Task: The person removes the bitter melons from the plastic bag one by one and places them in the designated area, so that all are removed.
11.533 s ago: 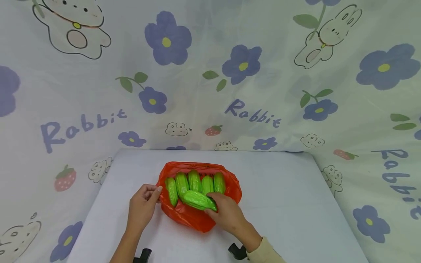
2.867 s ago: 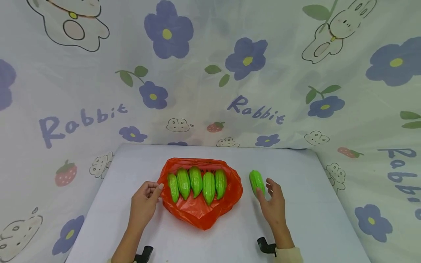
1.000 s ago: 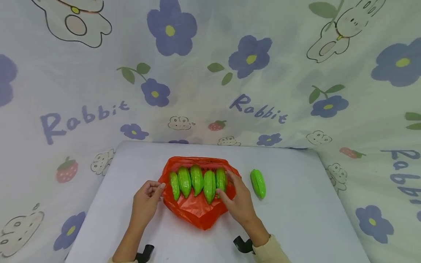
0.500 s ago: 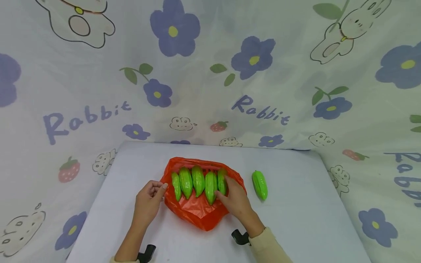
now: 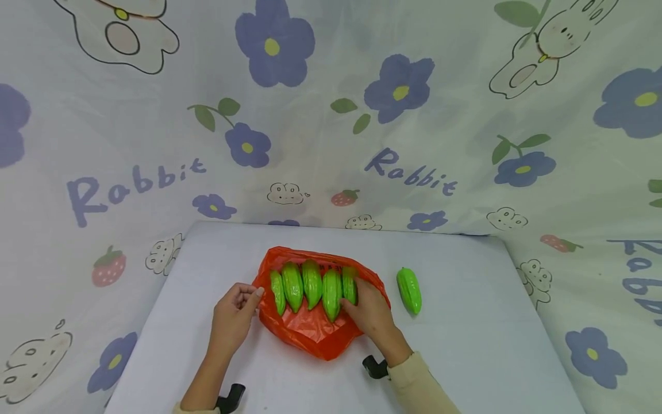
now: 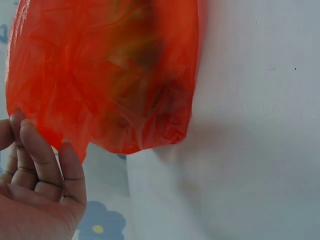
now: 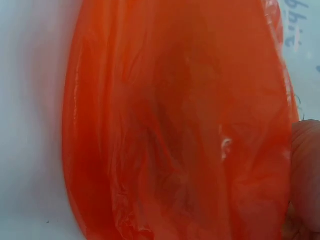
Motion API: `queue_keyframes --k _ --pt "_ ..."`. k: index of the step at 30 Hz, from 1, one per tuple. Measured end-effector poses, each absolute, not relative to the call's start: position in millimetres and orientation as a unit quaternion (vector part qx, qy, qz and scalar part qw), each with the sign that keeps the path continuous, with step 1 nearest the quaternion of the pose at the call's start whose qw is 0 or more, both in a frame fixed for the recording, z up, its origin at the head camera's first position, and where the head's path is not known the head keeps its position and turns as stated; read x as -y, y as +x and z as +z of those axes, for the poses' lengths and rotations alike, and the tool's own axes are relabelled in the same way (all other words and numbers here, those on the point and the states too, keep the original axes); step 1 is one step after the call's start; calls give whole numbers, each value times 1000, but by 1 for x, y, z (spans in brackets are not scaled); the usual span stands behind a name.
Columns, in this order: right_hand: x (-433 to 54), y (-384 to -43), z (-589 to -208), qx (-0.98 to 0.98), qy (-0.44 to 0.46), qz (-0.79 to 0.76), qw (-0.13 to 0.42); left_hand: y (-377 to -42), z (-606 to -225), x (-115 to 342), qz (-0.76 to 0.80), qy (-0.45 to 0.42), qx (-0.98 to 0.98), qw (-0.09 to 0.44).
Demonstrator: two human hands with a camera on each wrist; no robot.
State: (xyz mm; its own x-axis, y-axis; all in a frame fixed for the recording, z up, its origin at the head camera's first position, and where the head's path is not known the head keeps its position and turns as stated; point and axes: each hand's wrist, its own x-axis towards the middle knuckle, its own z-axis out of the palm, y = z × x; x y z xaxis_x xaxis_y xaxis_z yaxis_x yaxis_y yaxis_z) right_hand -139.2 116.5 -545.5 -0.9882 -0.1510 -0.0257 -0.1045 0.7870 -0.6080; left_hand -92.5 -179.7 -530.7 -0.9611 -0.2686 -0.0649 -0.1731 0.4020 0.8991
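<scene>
A red plastic bag (image 5: 326,348) lies open on the white table with several shiny green bitter melons (image 5: 312,284) side by side in it. My left hand (image 5: 233,316) pinches the bag's left rim between thumb and fingers. My right hand (image 5: 372,307) reaches over the right rim and grips the rightmost bitter melon (image 5: 349,287), thumb on its near left side; its fingertips are partly hidden. In the left wrist view the fingers (image 6: 42,155) meet the bag edge (image 6: 75,140). The right wrist view has mostly the bag's outside (image 7: 175,125), with part of the hand (image 7: 306,170).
One bitter melon (image 5: 410,291) lies alone on the white table (image 5: 476,328), right of the bag. A curtain (image 5: 310,126) printed with flowers and rabbits hangs behind and at the sides. Black wrist mounts (image 5: 374,367) sit near both forearms.
One bitter melon went from the bag to the table on the right. My right hand came back to the bag and closed round the rightmost melon. My left hand stayed on the rim.
</scene>
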Motion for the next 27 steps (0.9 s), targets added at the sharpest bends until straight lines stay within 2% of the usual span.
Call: queue_keyframes --k 27 --pt "-119 -147 -561 -943 -36 -325 65 -97 -531 175 -527 130 838 47"
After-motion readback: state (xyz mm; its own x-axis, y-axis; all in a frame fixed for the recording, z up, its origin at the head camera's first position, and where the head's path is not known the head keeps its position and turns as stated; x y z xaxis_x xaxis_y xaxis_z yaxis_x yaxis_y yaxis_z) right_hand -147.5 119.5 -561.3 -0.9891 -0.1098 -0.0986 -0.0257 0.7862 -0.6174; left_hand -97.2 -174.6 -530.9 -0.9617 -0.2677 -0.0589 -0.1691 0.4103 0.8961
